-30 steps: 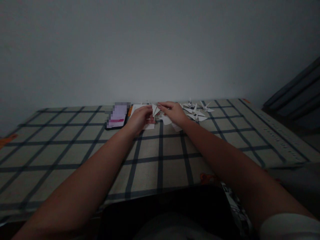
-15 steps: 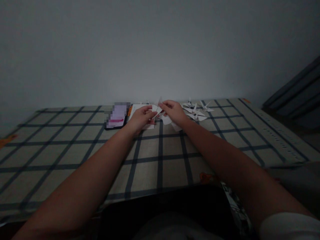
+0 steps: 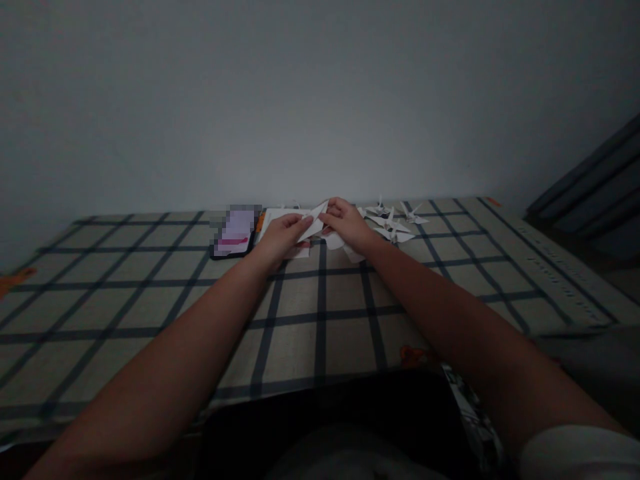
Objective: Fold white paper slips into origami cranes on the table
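Note:
A folded piece of white paper (image 3: 315, 221) is pinched between both hands above the far part of the table. My left hand (image 3: 283, 233) grips its lower left end, thumb on top. At its right side, my right hand (image 3: 346, 221) holds it with thumb and fingers closed. The paper comes to a long point at the upper right; its underside is hidden. Just right of my right hand lie several white paper cranes (image 3: 393, 233). Beneath the hands are loose paper pieces (image 3: 336, 241), partly covered by my right hand.
A phone (image 3: 234, 232), its screen lit and blurred, lies left of my hands. White sheets (image 3: 273, 215) lie behind my left hand. A checked cloth (image 3: 300, 300) covers the table, which meets a plain wall (image 3: 320, 100). Dark striped fabric (image 3: 595, 187) hangs at the right.
The folded paper has turned from a more upright, spread shape to a flatter, slanted point. My right hand's fingers have shifted slightly on it, and both arms stay nearly in place.

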The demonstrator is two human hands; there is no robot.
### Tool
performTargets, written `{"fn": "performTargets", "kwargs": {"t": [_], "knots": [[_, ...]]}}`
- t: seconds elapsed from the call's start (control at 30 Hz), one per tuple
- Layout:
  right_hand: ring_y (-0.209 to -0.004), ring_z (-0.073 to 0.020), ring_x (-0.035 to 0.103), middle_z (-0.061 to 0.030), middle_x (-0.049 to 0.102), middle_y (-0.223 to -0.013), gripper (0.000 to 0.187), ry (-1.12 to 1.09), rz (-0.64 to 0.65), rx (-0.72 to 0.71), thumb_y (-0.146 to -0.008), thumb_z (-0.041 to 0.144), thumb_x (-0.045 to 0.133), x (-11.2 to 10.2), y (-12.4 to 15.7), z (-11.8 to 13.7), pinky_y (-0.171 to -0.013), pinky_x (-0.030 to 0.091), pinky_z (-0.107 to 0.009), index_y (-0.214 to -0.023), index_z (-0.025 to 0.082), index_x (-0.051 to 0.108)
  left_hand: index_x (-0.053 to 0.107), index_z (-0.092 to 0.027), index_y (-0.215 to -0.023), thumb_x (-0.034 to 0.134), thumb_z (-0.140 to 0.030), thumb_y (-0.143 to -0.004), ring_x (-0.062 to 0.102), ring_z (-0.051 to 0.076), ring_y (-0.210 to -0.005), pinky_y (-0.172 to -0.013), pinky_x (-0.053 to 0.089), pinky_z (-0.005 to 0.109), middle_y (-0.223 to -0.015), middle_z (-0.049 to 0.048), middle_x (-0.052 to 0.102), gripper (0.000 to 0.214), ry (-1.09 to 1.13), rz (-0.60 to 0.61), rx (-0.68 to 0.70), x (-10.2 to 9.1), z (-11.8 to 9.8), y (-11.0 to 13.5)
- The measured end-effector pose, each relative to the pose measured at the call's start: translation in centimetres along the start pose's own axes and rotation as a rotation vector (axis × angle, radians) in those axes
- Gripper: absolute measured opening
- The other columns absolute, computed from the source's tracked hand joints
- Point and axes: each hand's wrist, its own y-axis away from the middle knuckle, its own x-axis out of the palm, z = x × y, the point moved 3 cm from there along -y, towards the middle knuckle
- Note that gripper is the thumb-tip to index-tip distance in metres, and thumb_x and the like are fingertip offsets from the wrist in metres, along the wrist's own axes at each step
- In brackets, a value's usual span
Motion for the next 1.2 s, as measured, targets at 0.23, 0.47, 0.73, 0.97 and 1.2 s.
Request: {"fn": "performTargets", "kwargs": {"t": [0.23,0.47,0.73,0.97,1.2], "knots": [[-0.068,-0.0103,0.06,0.003,0.058,-0.075,0.009,0.012,0.034,-0.006,-0.085,0.022,0.061,0.0,0.1,0.0,-0.063,0.054,-0.023,-0.084,0.021,0.052,0.07,-0.016,-0.081,0.082,-0.049,-0.067,0.058,0.014,-0.062,-0.057,0.051,0.026,-0.076,0.0039,0.066,0.038,-0.018,-0.043,0.01,-0.3,0.2,-0.2],[-0.075,-0.0128,0.059,-0.0009,0.062,-0.08,0.023,0.117,0.124,-0.068,-0.083,0.041,0.067,-0.1,0.1,-0.4,-0.067,0.053,-0.025,-0.082,0.018,0.062,0.072,-0.017,-0.091,0.08,-0.047,-0.07,0.055,0.012,-0.059,-0.053,0.046,0.022,-0.069,0.0002,0.062,0.038,-0.119,-0.066,0.098,-0.6,0.1,-0.5],[-0.063,-0.0113,0.048,0.0032,0.051,-0.067,0.034,0.182,0.03,-0.109,-0.083,0.047,0.067,-0.5,0.0,-0.1,-0.061,0.043,-0.025,-0.069,0.018,0.054,0.07,-0.016,-0.093,0.079,-0.042,-0.072,0.064,0.015,-0.076,-0.065,0.056,0.026,-0.087,0.004,0.069,0.034,-0.025,-0.073,0.159,-0.3,-1.1,0.1],[-0.071,-0.013,0.049,0.0017,0.054,-0.072,0.029,0.271,-0.009,-0.155,-0.081,0.043,0.067,-0.8,-0.1,0.0,-0.067,0.04,-0.027,-0.073,0.017,0.06,0.074,-0.013,-0.084,0.087,-0.043,-0.063,0.065,0.014,-0.071,-0.07,0.058,0.028,-0.083,0.0059,0.072,0.038,-0.066,-0.04,0.132,-0.7,-0.3,-0.4],[-0.068,-0.012,0.053,-0.0002,0.062,-0.075,0.025,0.124,0.01,-0.081,-0.078,0.041,0.069,-0.7,-0.2,-0.3,-0.064,0.044,-0.025,-0.08,0.016,0.065,0.074,-0.014,-0.082,0.087,-0.038,-0.063,0.066,0.014,-0.071,-0.076,0.059,0.03,-0.08,0.0038,0.072,0.033,-0.022,-0.156,0.151,-1.1,-0.3,-0.7]]}}
